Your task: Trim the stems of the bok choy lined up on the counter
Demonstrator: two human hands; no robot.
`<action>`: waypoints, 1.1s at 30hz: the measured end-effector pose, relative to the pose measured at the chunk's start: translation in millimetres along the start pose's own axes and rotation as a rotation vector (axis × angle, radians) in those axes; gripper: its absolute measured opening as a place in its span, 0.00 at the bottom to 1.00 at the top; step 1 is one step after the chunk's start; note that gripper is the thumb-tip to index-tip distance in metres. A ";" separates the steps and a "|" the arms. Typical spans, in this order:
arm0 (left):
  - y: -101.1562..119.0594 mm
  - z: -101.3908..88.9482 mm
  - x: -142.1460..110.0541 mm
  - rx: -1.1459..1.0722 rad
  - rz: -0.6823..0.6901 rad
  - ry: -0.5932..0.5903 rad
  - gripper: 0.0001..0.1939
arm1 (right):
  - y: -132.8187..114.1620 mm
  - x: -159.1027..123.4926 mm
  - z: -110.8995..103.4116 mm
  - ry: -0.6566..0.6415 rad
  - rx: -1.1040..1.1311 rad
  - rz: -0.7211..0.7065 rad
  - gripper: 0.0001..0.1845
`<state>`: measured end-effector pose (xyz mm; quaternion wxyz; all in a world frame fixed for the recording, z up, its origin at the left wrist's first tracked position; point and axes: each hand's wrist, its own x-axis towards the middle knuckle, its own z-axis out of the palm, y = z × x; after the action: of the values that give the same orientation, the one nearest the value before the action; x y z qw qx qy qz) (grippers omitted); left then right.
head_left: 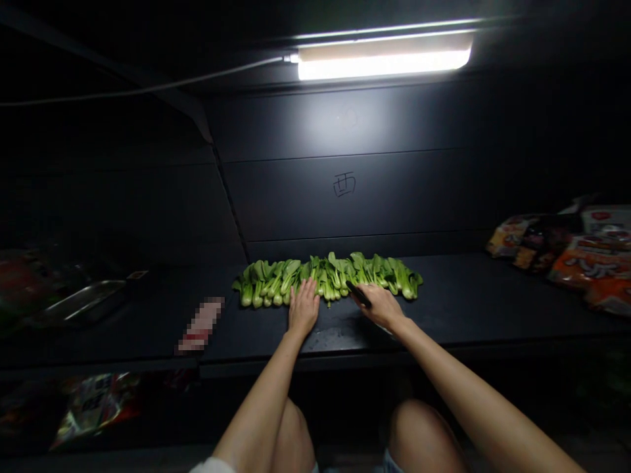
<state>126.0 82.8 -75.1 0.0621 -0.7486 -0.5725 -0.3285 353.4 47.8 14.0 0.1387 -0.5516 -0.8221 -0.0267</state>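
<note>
Bok choy (325,279), light, crisp, best held at stems; left grip (303,307) spread beside it, right grip (378,307) clenching knife (358,294).

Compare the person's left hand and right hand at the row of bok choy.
The left hand lies open, its fingers spread onto the bok choy, while the right hand curls around a dark knife handle. The left hand holds nothing; the right hand grips. The left hand points straight ahead; the right hand angles inward. Both hands sit at the row's near edge, above the dark counter.
</note>
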 end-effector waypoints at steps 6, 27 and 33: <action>-1.0 -2.2 -0.7 0.010 -0.002 -0.007 0.25 | 6.4 -4.7 -5.3 -0.001 0.021 0.022 0.16; -3.6 2.4 -1.7 0.043 0.017 0.026 0.26 | 29.0 -14.3 -4.9 0.047 0.009 0.034 0.16; -4.6 4.3 -1.7 0.011 0.028 0.062 0.26 | 41.4 -18.9 -5.5 0.056 0.012 0.055 0.17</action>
<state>123.4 85.0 -80.7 0.0886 -0.7458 -0.5613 -0.3477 399.0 45.9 9.9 0.1657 -0.5723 -0.8024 -0.0337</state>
